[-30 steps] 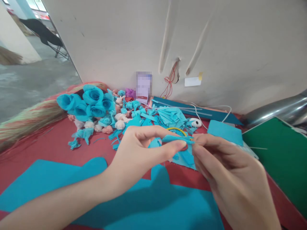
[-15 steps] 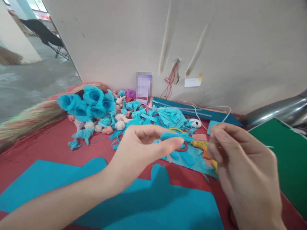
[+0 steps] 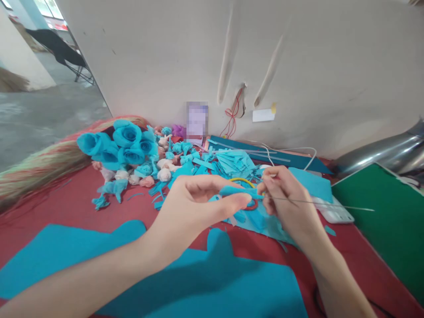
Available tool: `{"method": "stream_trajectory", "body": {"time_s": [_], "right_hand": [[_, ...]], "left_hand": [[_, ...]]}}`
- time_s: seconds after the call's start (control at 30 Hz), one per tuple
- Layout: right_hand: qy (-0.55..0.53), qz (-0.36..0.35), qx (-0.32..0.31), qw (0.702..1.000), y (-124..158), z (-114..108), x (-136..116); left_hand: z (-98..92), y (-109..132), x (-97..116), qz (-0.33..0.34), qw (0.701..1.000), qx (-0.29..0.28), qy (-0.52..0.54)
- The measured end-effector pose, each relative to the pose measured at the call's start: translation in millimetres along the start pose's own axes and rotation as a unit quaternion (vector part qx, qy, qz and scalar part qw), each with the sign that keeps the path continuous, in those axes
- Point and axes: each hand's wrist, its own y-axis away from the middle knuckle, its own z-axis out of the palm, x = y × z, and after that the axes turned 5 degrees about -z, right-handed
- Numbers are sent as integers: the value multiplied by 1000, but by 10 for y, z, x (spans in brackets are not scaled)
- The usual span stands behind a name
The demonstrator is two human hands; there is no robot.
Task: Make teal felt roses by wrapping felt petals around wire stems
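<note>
My left hand (image 3: 195,207) pinches a small rolled piece of blue crepe paper (image 3: 234,191) between thumb and fingers. From its right end a thin wire (image 3: 344,206) runs out to the right, passing in front of my right hand (image 3: 281,190). That hand's fingers are pinched together right at the paper's end; what is between them is hidden. Below and behind both hands lie yellow-and-red-handled scissors (image 3: 243,181), partly covered, among blue paper scraps (image 3: 258,218).
Finished blue paper roses (image 3: 127,134) and small pink and white buds (image 3: 164,174) lie left. Cut blue strips (image 3: 233,163) pile at the back. A large blue sheet (image 3: 212,282) is in front, a green board (image 3: 384,221) right. A wall (image 3: 159,57) rises behind.
My right hand has moved left, from beside the paper to its end, uncovering a blue sheet and a white object on the right. My left hand stays nearly still.
</note>
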Motion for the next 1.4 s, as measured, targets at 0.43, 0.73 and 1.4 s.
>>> {"method": "stream_trajectory", "body": {"time_s": [0.43,0.73,1.4], "right_hand": [[-58,22,8,998,-5,-44,-125],[-51,52,18,997,7,-33,-169],[-1,-83,-19,996,103,64,-142]], "left_hand": [[-47,-38,16,27,998,33,-47],[-73,-70,52,35,997,56,-44],[-9,-43,-2,19,1000,15,-11]]}}
